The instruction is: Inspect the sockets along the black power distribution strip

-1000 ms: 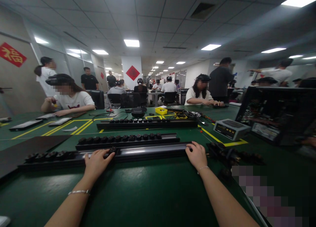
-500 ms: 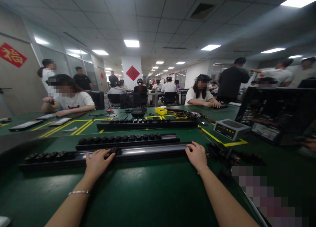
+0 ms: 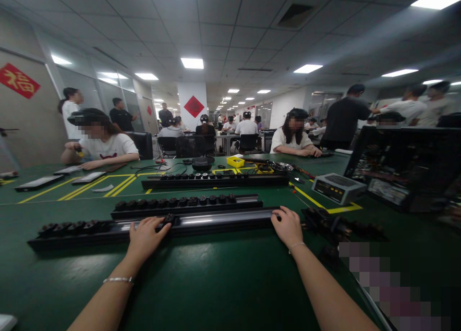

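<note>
A long black rail (image 3: pixel 223 219), with a shiny top channel, lies across the green table in front of me. My left hand (image 3: pixel 147 236) grips a small black socket module (image 3: pixel 169 218) on the rail, thumb on its near side; the other fingers are partly hidden. At the rail's right end, my right hand (image 3: pixel 288 227) is closed around the tip. Several round black socket modules (image 3: pixel 68 227) sit on the left stretch of the same rail. Just behind it lies a shorter rail (image 3: pixel 248 201) carrying a row of similar modules.
A third black rail (image 3: pixel 216 182) lies farther back. Loose black parts (image 3: pixel 333 227) are heaped right of my right hand. Beyond them stand a grey power supply box (image 3: pixel 337 188) and an open computer case (image 3: pixel 399 163). A yellow tray (image 3: pixel 235 161) sits far back; co-workers sit across the table.
My left hand has shifted slightly to the right along the rail, and the socket module with it. My right hand stays at the rail's end.
</note>
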Demonstrator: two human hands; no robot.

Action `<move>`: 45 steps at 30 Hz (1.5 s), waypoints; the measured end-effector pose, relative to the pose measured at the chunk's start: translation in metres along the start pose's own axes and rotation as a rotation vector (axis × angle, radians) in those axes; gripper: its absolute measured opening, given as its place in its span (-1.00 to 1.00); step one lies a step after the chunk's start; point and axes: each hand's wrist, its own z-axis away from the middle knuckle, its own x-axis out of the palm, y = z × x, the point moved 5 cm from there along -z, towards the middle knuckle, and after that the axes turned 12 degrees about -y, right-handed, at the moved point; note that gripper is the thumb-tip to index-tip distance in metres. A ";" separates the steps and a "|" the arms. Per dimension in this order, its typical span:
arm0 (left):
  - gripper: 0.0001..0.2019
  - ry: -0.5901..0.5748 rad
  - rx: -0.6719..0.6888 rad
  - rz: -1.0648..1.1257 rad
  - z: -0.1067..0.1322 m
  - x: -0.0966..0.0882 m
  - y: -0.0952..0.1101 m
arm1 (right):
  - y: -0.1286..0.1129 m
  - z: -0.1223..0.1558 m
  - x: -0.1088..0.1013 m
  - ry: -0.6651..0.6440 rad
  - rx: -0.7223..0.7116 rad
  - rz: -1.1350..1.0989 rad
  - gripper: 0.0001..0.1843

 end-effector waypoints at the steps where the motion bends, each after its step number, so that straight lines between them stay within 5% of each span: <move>1: -0.55 0.003 0.002 0.000 0.000 0.000 0.000 | 0.001 -0.001 0.001 0.003 -0.003 0.000 -0.55; 45: -0.64 0.009 0.022 0.080 0.002 -0.002 0.002 | 0.000 0.000 0.001 0.002 0.006 -0.022 -0.56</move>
